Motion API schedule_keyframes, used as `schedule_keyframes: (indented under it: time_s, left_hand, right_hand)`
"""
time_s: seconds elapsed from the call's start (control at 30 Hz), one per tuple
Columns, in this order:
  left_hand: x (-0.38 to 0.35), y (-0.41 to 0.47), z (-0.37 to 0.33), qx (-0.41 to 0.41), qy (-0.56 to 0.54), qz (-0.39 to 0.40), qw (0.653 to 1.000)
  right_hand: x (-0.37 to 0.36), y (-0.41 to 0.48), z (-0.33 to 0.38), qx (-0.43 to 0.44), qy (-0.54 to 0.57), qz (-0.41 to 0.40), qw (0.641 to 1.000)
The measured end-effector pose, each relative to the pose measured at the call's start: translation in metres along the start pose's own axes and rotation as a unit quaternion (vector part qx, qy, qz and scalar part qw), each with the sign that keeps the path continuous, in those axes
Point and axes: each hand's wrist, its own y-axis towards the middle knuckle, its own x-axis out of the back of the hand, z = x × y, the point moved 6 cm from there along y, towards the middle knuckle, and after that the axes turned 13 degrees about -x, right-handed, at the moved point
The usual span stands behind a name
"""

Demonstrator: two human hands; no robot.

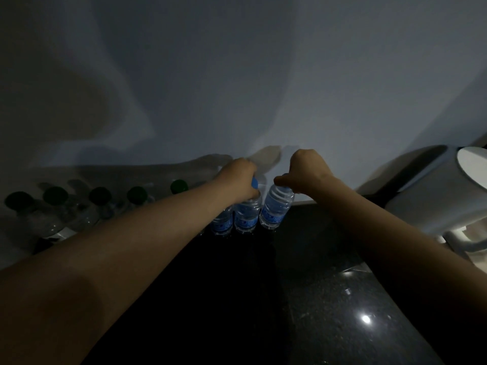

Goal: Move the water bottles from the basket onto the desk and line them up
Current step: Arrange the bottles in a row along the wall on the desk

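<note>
From the head view, in dim light, three clear water bottles stand side by side on the dark, glossy desk [329,285], close to the pale wall [237,75]. The left hand [238,180] curls its fingers round the neck of the middle bottle [247,214], whose blue cap shows just beside the thumb. The right hand [305,172] pinches the cap of the right bottle [275,209], which leans slightly to the right. The left bottle [222,222] stands touching the middle one, its top hidden behind the left wrist. Each of the three carries a blue label; the writing on them is too blurred to read. Further left along the wall stands a row of green-capped bottles [99,195], close together. A white jug [427,196] sits at the right edge of the desk.
</note>
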Motion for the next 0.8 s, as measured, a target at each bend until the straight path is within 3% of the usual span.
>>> schedule_keyframes:
  time_s: [0.6,0.8]
  left_hand:
    - [-0.001,-0.001,-0.002,0.016,-0.003,0.002,1.000]
    - [0.001,0.001,-0.005,0.038,0.023,0.023,0.999]
  right_hand:
    - [0.003,-0.028,-0.006,0.021,-0.045,-0.001,0.999]
    - [0.011,-0.057,-0.025,0.051,-0.140,0.022,0.989]
